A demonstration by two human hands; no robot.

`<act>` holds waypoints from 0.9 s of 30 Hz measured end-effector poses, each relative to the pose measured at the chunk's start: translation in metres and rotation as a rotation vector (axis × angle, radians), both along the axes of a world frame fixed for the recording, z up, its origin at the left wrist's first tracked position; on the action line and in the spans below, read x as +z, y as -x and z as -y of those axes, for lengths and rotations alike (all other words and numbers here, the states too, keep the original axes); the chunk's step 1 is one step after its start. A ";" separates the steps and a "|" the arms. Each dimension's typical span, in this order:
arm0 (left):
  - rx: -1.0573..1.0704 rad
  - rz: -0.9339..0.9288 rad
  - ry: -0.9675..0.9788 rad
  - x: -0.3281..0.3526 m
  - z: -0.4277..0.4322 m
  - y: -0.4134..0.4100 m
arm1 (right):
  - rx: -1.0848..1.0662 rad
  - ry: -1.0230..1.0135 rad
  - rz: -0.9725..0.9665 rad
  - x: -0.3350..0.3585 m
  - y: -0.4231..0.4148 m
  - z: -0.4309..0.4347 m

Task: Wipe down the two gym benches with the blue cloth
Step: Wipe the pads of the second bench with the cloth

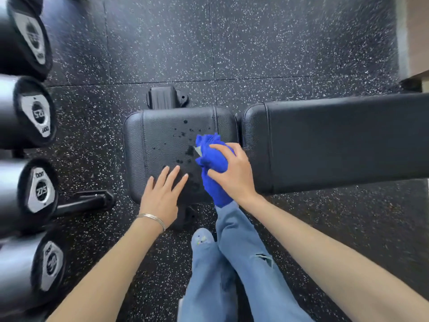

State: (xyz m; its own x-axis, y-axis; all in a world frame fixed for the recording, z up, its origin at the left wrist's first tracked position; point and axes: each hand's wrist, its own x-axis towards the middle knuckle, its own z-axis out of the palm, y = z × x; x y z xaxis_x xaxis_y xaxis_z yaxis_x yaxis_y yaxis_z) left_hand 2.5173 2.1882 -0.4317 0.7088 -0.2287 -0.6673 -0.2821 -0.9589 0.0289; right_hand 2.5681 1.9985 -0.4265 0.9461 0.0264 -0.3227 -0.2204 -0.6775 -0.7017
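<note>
A black padded gym bench lies across the view. Its short seat pad (162,135) is dotted with dark wet spots, and its long back pad (336,140) runs off to the right. My right hand (234,173) is shut on a bunched blue cloth (212,159) at the seat pad's right edge, near the gap between the pads. My left hand (162,196) rests flat on the seat pad's near edge, fingers apart, holding nothing. Only this one bench is in view.
A rack of black dumbbells (34,117) lines the left edge, close to the seat pad. The bench's foot (164,97) and a black bar (86,201) stick out on the speckled rubber floor (255,43). My legs in jeans (232,263) stand before the bench.
</note>
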 end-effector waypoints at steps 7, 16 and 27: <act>0.114 0.076 -0.021 -0.001 -0.043 -0.014 | 0.416 0.476 0.162 -0.029 -0.068 -0.008; 0.063 0.124 0.016 -0.007 -0.061 -0.011 | 0.055 0.529 0.164 -0.032 -0.083 -0.050; 0.005 0.144 -0.029 -0.012 -0.069 -0.021 | 0.744 0.622 0.429 -0.024 -0.023 0.003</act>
State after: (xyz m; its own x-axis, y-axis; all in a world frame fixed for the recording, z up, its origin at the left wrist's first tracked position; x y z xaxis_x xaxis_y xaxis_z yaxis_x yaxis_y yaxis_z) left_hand 2.5378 2.2571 -0.4441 0.7988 -0.2070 -0.5648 -0.2769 -0.9601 -0.0398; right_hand 2.5910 1.9959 -0.4508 0.7976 0.5907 -0.1219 0.5814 -0.8068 -0.1055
